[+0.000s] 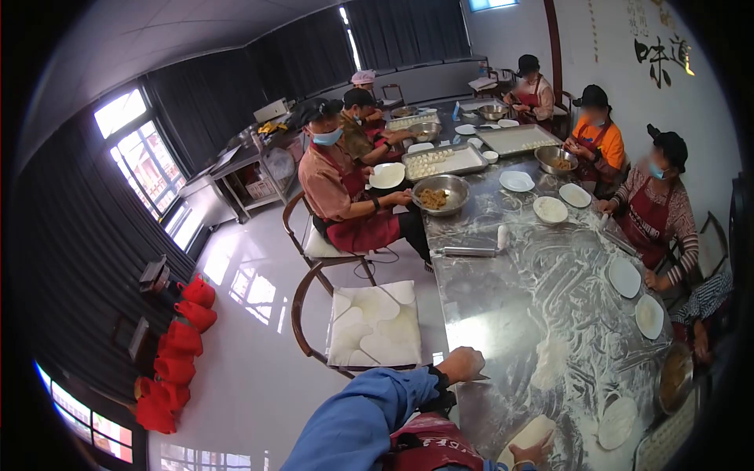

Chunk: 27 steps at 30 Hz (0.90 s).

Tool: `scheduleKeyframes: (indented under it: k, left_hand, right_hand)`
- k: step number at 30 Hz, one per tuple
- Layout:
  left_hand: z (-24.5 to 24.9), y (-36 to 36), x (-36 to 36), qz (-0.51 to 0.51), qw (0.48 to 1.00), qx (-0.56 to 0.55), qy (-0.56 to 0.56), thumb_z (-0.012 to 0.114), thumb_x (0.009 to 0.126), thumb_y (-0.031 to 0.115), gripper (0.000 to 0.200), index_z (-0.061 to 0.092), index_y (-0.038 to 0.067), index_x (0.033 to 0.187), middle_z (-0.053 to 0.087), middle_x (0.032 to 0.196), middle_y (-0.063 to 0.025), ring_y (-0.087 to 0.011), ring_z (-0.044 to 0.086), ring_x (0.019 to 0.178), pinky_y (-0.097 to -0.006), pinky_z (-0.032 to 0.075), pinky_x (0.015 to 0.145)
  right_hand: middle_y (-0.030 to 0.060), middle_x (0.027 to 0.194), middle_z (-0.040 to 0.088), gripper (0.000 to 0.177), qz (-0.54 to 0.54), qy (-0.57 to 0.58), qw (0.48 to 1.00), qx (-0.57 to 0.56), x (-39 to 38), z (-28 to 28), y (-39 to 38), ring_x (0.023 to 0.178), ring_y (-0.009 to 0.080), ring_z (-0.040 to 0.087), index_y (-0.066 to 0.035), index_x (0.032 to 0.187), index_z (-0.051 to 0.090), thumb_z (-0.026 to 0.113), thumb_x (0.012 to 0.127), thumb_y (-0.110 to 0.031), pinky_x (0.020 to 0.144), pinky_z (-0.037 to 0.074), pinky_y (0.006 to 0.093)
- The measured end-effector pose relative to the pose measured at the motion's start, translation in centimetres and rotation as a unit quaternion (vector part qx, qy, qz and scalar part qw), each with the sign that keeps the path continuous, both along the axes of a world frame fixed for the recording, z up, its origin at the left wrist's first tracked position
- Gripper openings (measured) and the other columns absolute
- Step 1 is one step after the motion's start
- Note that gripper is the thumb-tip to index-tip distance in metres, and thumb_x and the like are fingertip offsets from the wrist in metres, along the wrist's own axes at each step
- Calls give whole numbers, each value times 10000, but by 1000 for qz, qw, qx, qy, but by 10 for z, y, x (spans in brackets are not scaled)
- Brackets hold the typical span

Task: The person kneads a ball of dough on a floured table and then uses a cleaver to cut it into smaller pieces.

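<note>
My left hand (462, 364), below a blue sleeve, is closed at the near left edge of the floury metal table (491, 302). A thin greyish edge shows beside its fingers; what it belongs to I cannot make out. At the bottom of the view my right hand (536, 454) grips a pale, smooth lump of dough (525, 436) lying on the table. Part of that hand and dough is cut off by the frame. Loose flour (552, 363) is heaped and smeared just beyond the dough.
A rolling pin (469, 252) lies farther up the table. White plates (624, 277), metal bowls (441, 194) of filling and trays (444, 162) of dumplings stand around. Several people in aprons sit along both sides. A cushioned chair (374, 323) is at my left, red buckets (174, 369) along the wall.
</note>
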<state>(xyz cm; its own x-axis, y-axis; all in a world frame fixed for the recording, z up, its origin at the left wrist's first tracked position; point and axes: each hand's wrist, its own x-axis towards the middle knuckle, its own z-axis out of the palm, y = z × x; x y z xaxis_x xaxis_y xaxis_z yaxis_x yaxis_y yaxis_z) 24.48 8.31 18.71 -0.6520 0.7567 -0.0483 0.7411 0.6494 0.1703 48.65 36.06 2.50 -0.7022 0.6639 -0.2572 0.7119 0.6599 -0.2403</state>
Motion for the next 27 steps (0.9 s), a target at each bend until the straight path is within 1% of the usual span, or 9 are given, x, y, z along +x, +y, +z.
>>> scheduleKeyframes:
  k: [2, 8, 9, 11, 14, 23, 24, 26, 27]
  left_hand:
    - [-4, 0, -3, -18, 999, -26, 13, 587, 751, 200, 124, 625, 83, 770, 639, 803, -111, -298, 636, 746, -395, 517, 659]
    - [8, 3, -3, -8, 997, -72, 4, 560, 779, 190, 127, 627, 84, 795, 645, 828, -106, -290, 642, 799, -392, 519, 698]
    - [9, 3, -3, -8, 997, -72, 3, 560, 779, 190, 127, 627, 84, 795, 645, 828, -106, -290, 642, 799, -392, 519, 698]
    - [10, 4, -2, -13, 998, -63, 3, 558, 779, 194, 128, 627, 86, 791, 644, 823, -98, -288, 640, 790, -386, 520, 700]
    - [8, 4, -3, -19, 998, -55, 8, 565, 771, 195, 125, 625, 87, 788, 641, 816, -99, -289, 637, 776, -383, 520, 696]
    - [11, 4, -3, -24, 998, -55, 13, 568, 761, 187, 119, 625, 85, 783, 639, 812, -108, -293, 636, 762, -394, 519, 677]
    - [10, 5, -3, -24, 998, -55, 12, 568, 761, 187, 119, 625, 85, 783, 639, 812, -108, -293, 636, 762, -394, 519, 677]
    - [6, 5, -4, -11, 1000, -19, 0, 665, 728, 426, 396, 660, 30, 741, 646, 792, -152, -326, 639, 752, -411, 515, 674]
    - [8, 6, -3, -11, 1000, -19, -1, 665, 728, 426, 396, 660, 30, 741, 646, 792, -152, -326, 639, 752, -411, 515, 674]
  right_hand:
    - [210, 1389, 359, 1176, 6, 4, 1000, 4, -2, 1, -1, 1266, 369, 353, -176, 1439, 197, 839, 477, -386, 1015, 324, 489]
    - [204, 1371, 393, 1130, 31, 12, 999, 27, 3, 15, -8, 1239, 367, 398, -167, 1432, 243, 825, 497, -421, 994, 348, 497]
    - [204, 1371, 393, 1130, 31, 11, 999, 27, 5, -1, -2, 1239, 367, 398, -167, 1432, 243, 825, 497, -421, 994, 348, 497]
    - [169, 1499, 129, 1445, 34, 12, 998, -45, 5, -28, 9, 1365, 395, 146, -252, 1468, -54, 866, 383, -504, 1098, 177, 542]
    - [178, 1484, 186, 1390, 1, 30, 999, -36, 7, -30, 12, 1351, 382, 202, -234, 1473, 14, 865, 403, -487, 1076, 226, 539]
    - [156, 1503, 131, 1339, 13, 5, 998, -59, 7, -38, 9, 1354, 386, 190, -227, 1472, 8, 845, 464, -499, 1073, 231, 546]
    - [156, 1503, 131, 1339, 13, 4, 998, -59, 1, -15, 2, 1354, 386, 190, -227, 1472, 8, 845, 464, -499, 1073, 231, 546]
    - [236, 1460, 227, 1388, -110, -84, 987, -84, -13, 26, -12, 1370, 386, 171, -214, 1469, 13, 894, 396, -251, 1096, 246, 460]
    - [236, 1460, 227, 1388, -110, -85, 987, -84, -12, 22, -11, 1370, 386, 171, -214, 1469, 13, 894, 396, -251, 1096, 246, 460]
